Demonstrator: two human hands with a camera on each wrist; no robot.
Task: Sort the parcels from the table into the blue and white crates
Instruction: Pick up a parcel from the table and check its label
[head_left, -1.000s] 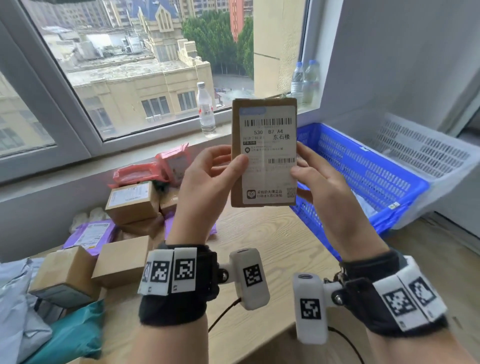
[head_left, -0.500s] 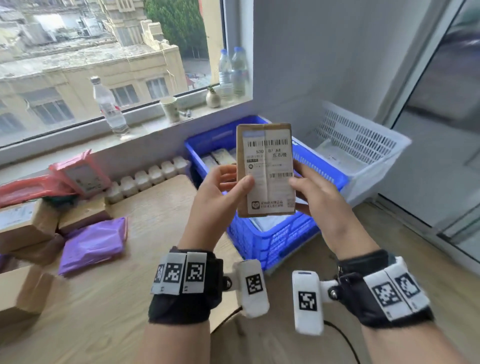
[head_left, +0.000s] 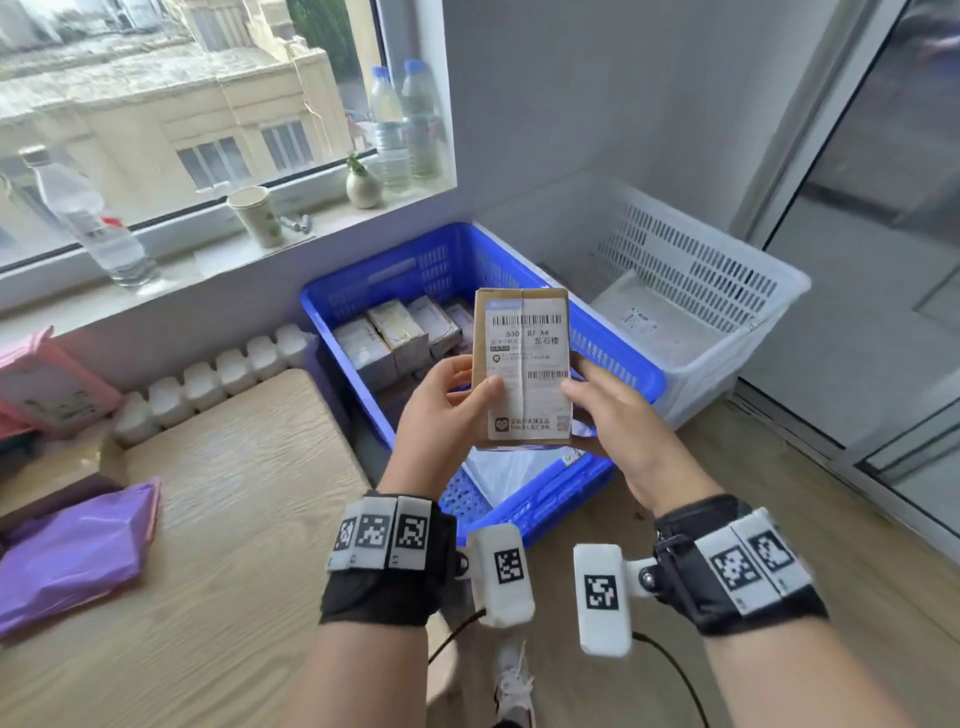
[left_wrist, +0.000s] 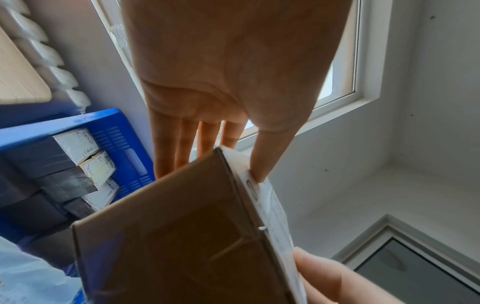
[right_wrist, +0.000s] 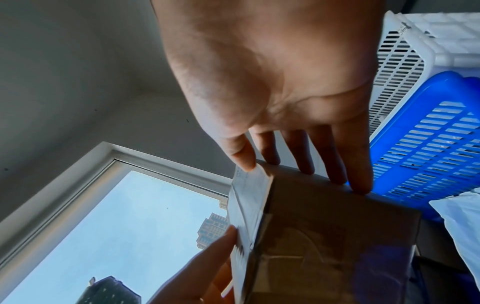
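Observation:
A small cardboard parcel (head_left: 522, 364) with a white shipping label stands upright in the air over the blue crate (head_left: 613, 358). My left hand (head_left: 447, 410) grips its left edge, thumb on the label and fingers behind. My right hand (head_left: 613, 415) grips its right edge the same way. In the left wrist view the brown parcel (left_wrist: 182, 236) fills the lower middle under my left hand (left_wrist: 226, 160). The right wrist view has the parcel (right_wrist: 324, 236) pinched by my right hand (right_wrist: 285, 168). The blue crate holds several boxed parcels (head_left: 395, 338) and a white bag (head_left: 514, 467). The white crate (head_left: 727, 291) stands right of it.
The wooden table (head_left: 234, 519) at the left carries a purple bag parcel (head_left: 78, 551) and a pink parcel (head_left: 47, 384). Water bottles (head_left: 400, 124), a paper cup (head_left: 257, 215) and a small vase (head_left: 362, 182) stand on the windowsill. A glass door (head_left: 883, 260) is at the right.
My view has swung right from the parcel pile to the crates. Both hands kept hold of the parcel and carried it over the blue crate.

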